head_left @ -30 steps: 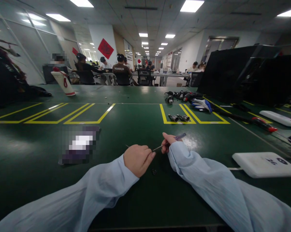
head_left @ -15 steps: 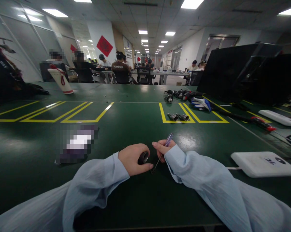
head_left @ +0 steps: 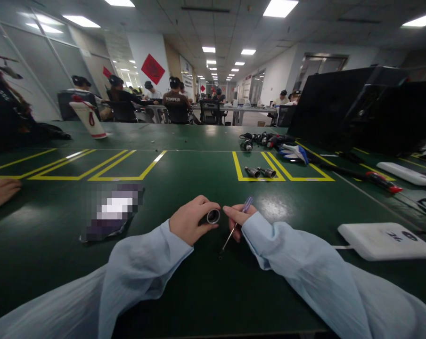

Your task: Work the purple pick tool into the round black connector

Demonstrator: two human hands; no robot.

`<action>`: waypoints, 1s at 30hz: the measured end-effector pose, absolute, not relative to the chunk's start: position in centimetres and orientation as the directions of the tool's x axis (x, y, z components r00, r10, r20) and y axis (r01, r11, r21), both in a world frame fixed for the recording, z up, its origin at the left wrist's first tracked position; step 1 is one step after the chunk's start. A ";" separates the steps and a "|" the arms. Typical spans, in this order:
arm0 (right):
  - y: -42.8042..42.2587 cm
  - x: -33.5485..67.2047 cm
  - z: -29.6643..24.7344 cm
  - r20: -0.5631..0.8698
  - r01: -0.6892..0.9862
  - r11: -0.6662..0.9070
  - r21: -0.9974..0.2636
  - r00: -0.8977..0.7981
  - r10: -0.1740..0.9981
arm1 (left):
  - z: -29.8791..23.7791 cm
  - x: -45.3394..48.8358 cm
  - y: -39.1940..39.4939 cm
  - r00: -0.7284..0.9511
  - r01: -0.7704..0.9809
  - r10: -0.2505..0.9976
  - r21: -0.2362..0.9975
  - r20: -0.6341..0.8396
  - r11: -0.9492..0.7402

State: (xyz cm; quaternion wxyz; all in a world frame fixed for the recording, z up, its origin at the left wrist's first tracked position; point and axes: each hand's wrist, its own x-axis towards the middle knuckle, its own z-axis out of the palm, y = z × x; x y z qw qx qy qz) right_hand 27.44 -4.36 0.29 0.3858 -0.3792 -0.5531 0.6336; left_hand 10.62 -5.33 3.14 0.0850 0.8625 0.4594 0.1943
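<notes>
Head view: gripping, in the left hand (head_left: 185, 222), a short metal cylinder (head_left: 213, 216) between thumb and fingers, round mouth facing the camera. Taking that cylinder as the dial's centre, pinching a slim screwdriver (head_left: 247, 204) in the right hand (head_left: 238, 217), just beside it at 3 o'clock. Slanting its thin shaft down toward 6 o'clock, tip by a small dark piece (head_left: 220, 257) above the green table (head_left: 184, 301); cannot tell whether touching. Lying between 1 and 2 o'clock, inside a yellow tape outline (head_left: 239, 168): two metal fittings (head_left: 260, 172), side by side. Placed beyond, near 2 o'clock: a blue-and-white glove (head_left: 293, 153). Set well apart at 3 o'clock: a white box (head_left: 388, 241). Lying at 9 o'clock: a purplish packet (head_left: 112, 212), partly pixelated. Reaching in farther out at 9 o'clock: another person's hand (head_left: 1, 193).
</notes>
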 end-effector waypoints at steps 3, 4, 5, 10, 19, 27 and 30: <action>-3.6 27.8 0.2 -0.019 -0.232 -0.121 -0.965 -0.397 0.918 | 2.4 10.6 -5.2 0.424 0.711 0.851 0.467 0.312 -0.525; -3.5 27.9 0.2 -0.012 -0.270 -0.122 -0.955 -0.376 0.927 | 2.0 10.6 -5.2 0.392 0.683 0.856 0.516 0.339 -0.517; -3.4 27.9 0.3 -0.005 -0.289 -0.112 -0.951 -0.346 0.938 | 1.7 10.7 -5.1 0.359 0.645 0.862 0.572 0.359 -0.507; -3.8 27.8 0.9 0.095 -0.207 0.057 -0.977 -0.181 0.979 | 0.7 11.4 -5.0 0.253 0.301 0.937 0.901 0.242 -0.314; -4.8 27.4 0.3 0.378 0.097 0.390 -0.916 -0.117 0.918 | 2.0 11.8 -5.5 0.164 0.095 0.985 0.993 0.050 -0.066; -4.6 27.4 -0.2 0.468 0.260 0.488 -0.833 -0.139 0.873 | 1.7 12.0 -5.8 0.209 0.040 0.974 0.994 0.091 -0.101; -4.5 27.4 -0.3 0.462 0.301 0.485 -0.821 -0.149 0.874 | 1.7 12.1 -5.9 0.222 0.043 0.969 0.992 0.106 -0.118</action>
